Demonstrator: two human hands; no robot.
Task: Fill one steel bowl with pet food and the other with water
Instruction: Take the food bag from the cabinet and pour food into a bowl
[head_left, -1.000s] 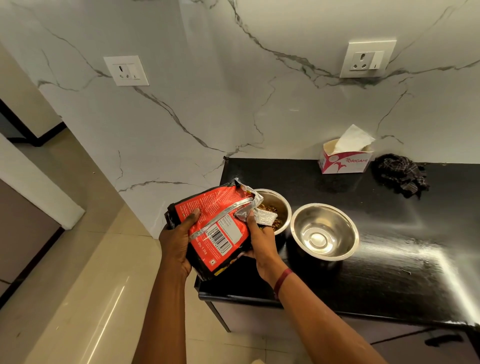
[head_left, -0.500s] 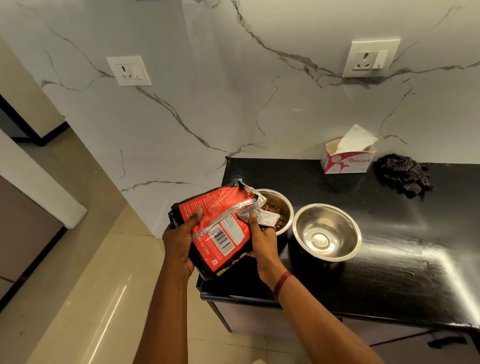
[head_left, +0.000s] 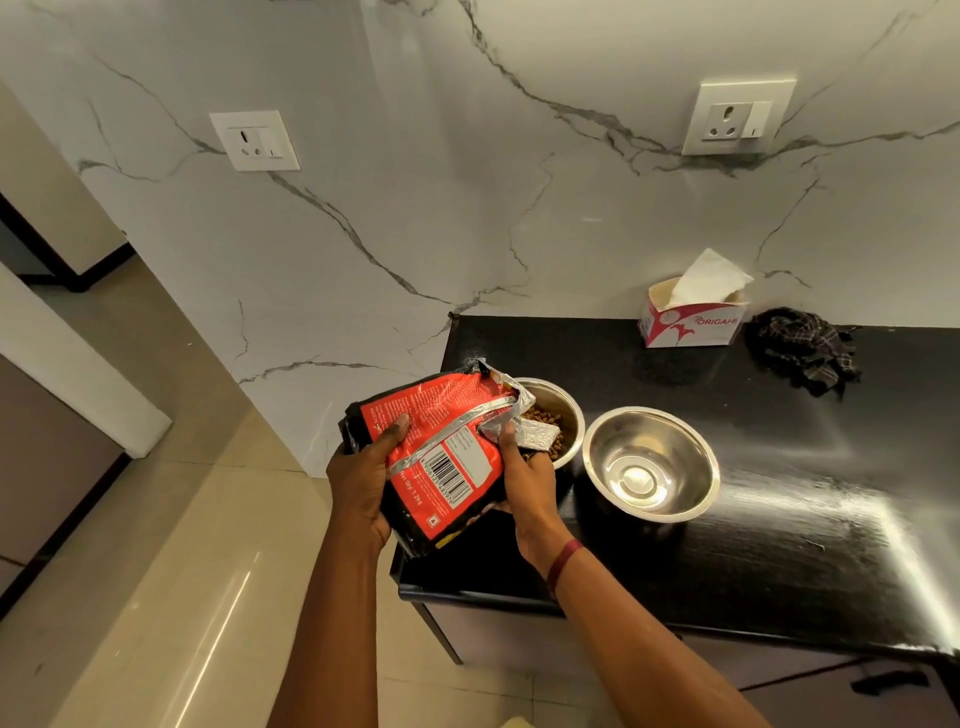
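My left hand (head_left: 361, 483) and right hand (head_left: 524, 480) both grip the red food bag (head_left: 441, 457), tilted over the kibble-filled bowl (head_left: 563, 415); the neighbouring bowl (head_left: 649, 465) sits empty

Both forearms reach forward from the bottom edge, bare. Left hand (head_left: 363, 483): palm inward, thumb laid across the top, fingers curled under and hidden. Right hand (head_left: 524, 483): fingers pinched closed, thumb side up. I note a dark red band on the right wrist.

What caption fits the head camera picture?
Both hands tip a food bag over the kibble bowl; the other bowl sits empty.
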